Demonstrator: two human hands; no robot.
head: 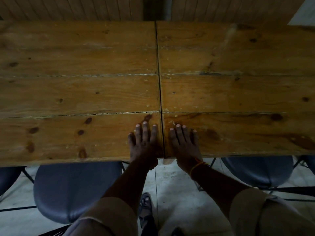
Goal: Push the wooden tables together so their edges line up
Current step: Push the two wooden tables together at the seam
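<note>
Dark padded stools sit tucked under the near edge on both sides of me, on a pale tiled floor. My left hand lies flat and open on the left wooden table, my right hand flat on the right wooden table, gripping nothing. Only a thin dark seam parts the two tops. A wood-panelled wall stands behind.

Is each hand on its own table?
Yes, the left hand lies flat on the left table and the right hand on the right table.
</note>
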